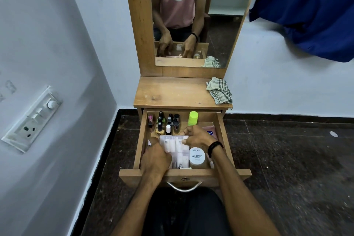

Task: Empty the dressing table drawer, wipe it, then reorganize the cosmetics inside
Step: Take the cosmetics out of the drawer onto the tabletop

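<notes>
The drawer (142,140) is pulled fully out, and a clear pouch of small white tubes (176,147) lying flat in its front half is taken at both ends: the left hand (156,159) is closed over its near left corner, the right hand (197,137) is pressed with curled fingers on its far right edge. Whether the pouch is being set in or lifted out cannot be told; judging by the upright rows of nail polish bottles (168,122) just beyond the grip, the tidy layout and the cleared table top (172,92), the reorganizing step is probably in hand. For the next move the pouch would need to be kept level and squared against the drawer's left wall. Just right of the grip a round tub labelled nail polish (197,157) touches the pouch; beyond the right hand stand a lime green bottle (193,118) and a pink packet (209,132), so little room is left. A checked cloth (219,90) is left on the top, well beyond the grip.
</notes>
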